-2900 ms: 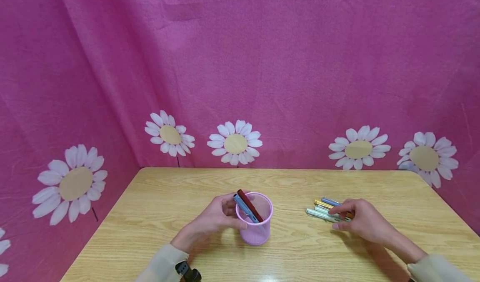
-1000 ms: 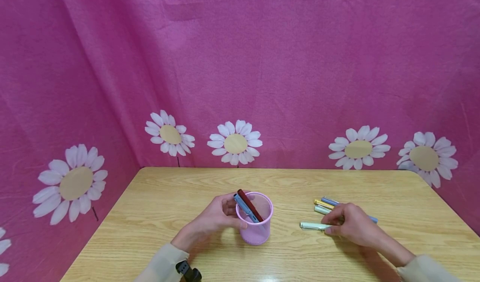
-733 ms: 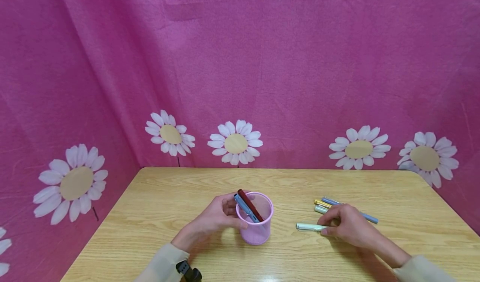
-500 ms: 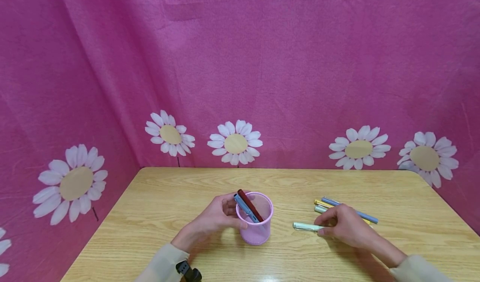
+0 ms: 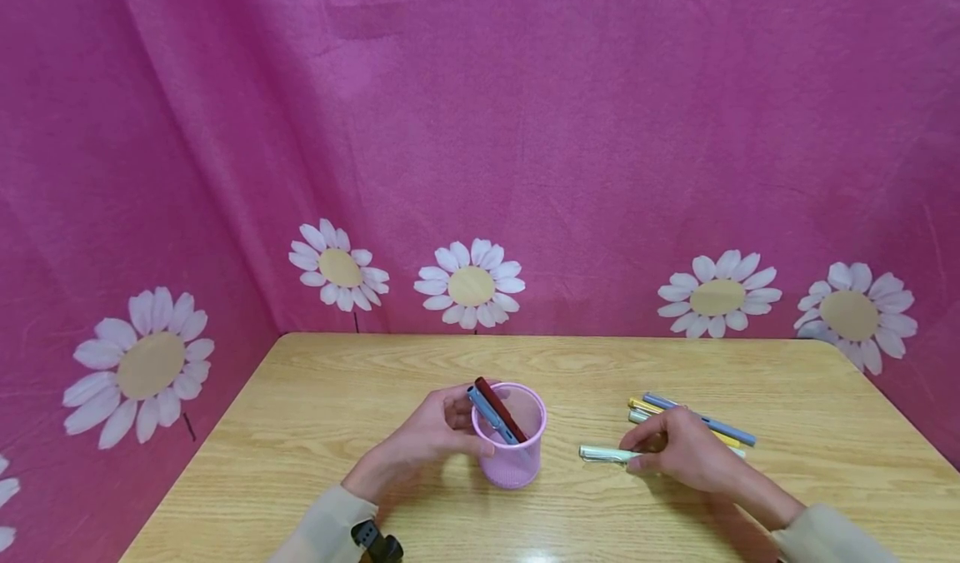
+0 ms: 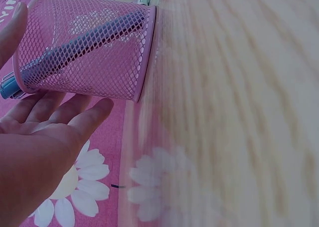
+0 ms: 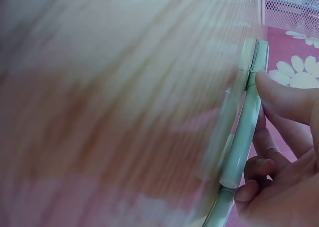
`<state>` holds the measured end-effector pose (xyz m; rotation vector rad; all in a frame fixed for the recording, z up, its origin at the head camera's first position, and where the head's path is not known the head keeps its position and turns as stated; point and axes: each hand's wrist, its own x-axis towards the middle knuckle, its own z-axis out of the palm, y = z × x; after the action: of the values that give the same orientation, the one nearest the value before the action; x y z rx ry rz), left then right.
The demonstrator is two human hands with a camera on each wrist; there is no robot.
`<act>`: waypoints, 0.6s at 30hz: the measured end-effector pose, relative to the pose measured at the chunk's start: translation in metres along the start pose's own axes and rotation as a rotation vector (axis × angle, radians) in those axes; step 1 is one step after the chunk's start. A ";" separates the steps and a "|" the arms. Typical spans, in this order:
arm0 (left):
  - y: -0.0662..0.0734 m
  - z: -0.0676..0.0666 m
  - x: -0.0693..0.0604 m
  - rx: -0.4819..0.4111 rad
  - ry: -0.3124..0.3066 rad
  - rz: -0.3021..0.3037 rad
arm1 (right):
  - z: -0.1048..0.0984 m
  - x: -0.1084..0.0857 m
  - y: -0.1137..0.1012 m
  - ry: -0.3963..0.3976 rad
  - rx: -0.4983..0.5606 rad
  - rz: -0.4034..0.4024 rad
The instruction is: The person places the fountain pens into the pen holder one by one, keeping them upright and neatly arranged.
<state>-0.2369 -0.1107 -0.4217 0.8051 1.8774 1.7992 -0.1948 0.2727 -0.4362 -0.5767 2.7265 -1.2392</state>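
My left hand [image 5: 427, 431] holds a pink mesh pen holder [image 5: 512, 469] at its near left side, thumb at the rim and fingers behind. Inside it lean a dark red pen [image 5: 498, 407] and a blue pen [image 5: 489, 413]. To the right, my right hand [image 5: 681, 450] pinches a pale green pen [image 5: 600, 454] that lies low along the table. In the right wrist view the thumb presses near one end of this green pen [image 7: 243, 137], and a second green pen [image 7: 219, 209] shows beyond it.
Behind my right hand lie a blue pen [image 5: 727, 430], a yellow pen [image 5: 641, 405] and a green pen [image 5: 638, 416], partly hidden by the hand. The wooden table [image 5: 360, 363] ends at a magenta cloth [image 5: 585, 171] printed with daisies.
My right hand reached into the pens, took the nearest pale green one and slid it left, away from the others. The left hand and the pen holder have kept their place.
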 end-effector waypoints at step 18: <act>0.000 -0.001 0.000 0.000 -0.008 -0.001 | 0.006 0.004 -0.008 -0.027 0.019 -0.006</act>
<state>-0.2374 -0.1113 -0.4212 0.8099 1.8724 1.7923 -0.1944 0.2620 -0.4336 -0.5953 2.6902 -1.2471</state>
